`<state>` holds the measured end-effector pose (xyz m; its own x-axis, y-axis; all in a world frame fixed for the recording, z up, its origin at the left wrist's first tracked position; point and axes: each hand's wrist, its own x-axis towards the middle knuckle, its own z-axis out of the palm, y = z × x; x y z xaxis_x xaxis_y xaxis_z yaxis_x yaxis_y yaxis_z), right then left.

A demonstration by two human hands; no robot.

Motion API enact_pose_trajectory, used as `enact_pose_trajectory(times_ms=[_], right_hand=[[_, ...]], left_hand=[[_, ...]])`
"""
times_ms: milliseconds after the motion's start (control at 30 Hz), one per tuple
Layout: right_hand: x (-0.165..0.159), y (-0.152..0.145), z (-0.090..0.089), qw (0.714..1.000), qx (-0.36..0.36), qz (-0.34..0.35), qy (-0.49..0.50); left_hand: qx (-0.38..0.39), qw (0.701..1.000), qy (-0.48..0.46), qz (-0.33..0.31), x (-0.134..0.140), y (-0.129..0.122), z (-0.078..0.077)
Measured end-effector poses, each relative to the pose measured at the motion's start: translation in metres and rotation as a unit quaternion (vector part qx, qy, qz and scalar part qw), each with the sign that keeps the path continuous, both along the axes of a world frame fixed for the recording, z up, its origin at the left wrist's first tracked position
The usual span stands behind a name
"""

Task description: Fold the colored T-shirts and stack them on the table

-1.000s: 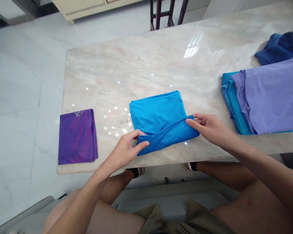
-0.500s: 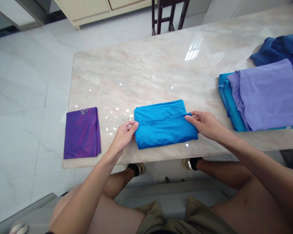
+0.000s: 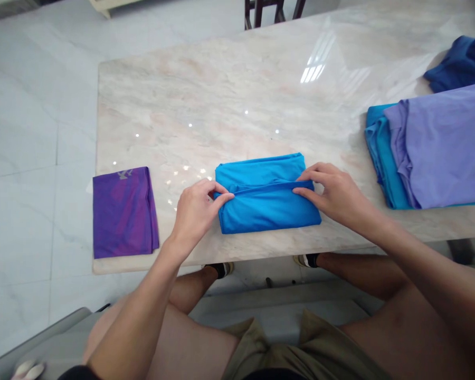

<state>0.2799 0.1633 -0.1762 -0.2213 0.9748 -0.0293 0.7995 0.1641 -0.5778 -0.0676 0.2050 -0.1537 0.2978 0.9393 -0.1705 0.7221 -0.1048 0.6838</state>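
Pinching a folded edge in the head view, the person's left hand (image 3: 196,208) and right hand (image 3: 334,191) sit apart, fingers clamped on opposite ends of the blue cloth (image 3: 269,211), which lies near the front edge of a marble-look table (image 3: 182,95). Folded purple cloth (image 3: 121,216)'s off left; lavender fabric (image 3: 451,148) tops some teal stuff (image 3: 392,179) over right.
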Motion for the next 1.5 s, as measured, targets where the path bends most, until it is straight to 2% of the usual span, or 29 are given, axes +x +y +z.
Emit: enact_pose_trajectory(times_ms=[133, 233, 367, 500, 633, 767, 933, 1100, 1233, 1300, 1400, 1500], right_hand=[[-0.017, 0.001, -0.004, 0.996, 0.065, 0.043, -0.034], [-0.028, 0.003, -0.009, 0.996, 0.06, 0.054, -0.03], [-0.031, 0.006, -0.009, 0.998, 0.031, 0.033, -0.034], [-0.026, 0.004, -0.003, 0.998, -0.002, -0.018, -0.053], [-0.027, 0.0, -0.002, 0.995, -0.017, -0.067, -0.072], [-0.029, 0.002, -0.005, 0.996, 0.002, -0.046, -0.07], [-0.03, 0.005, -0.008, 0.994, 0.014, -0.042, -0.099], [-0.032, 0.005, -0.004, 0.99, -0.006, -0.041, -0.137], [-0.033, 0.005, 0.0, 0.99, -0.019, 0.001, -0.139], [-0.033, 0.005, -0.001, 0.99, -0.023, 0.021, -0.136], [-0.032, 0.006, -0.003, 0.99, -0.016, 0.036, -0.134], [-0.032, 0.007, -0.005, 0.99, -0.008, 0.032, -0.139]], left_hand=[[0.074, 0.996, 0.018, -0.042, 0.013, 0.005, -0.005], [0.119, 0.992, -0.02, -0.033, 0.022, 0.006, -0.009], [0.15, 0.988, -0.028, -0.011, 0.024, 0.006, -0.01], [0.11, 0.994, -0.007, -0.004, 0.017, 0.006, -0.01], [0.054, 0.996, 0.038, -0.062, 0.012, 0.006, -0.012], [0.023, 0.99, 0.074, -0.121, 0.01, 0.01, -0.009], [-0.006, 0.984, 0.045, -0.172, 0.009, 0.017, -0.002], [-0.063, 0.986, 0.044, -0.149, 0.011, 0.018, 0.001], [-0.151, 0.973, 0.016, -0.174, 0.01, 0.017, 0.007], [-0.146, 0.977, 0.015, -0.158, 0.011, 0.016, 0.009], [-0.096, 0.991, 0.017, -0.088, 0.014, 0.015, 0.008], [-0.079, 0.996, 0.022, -0.022, 0.019, 0.013, 0.003]])
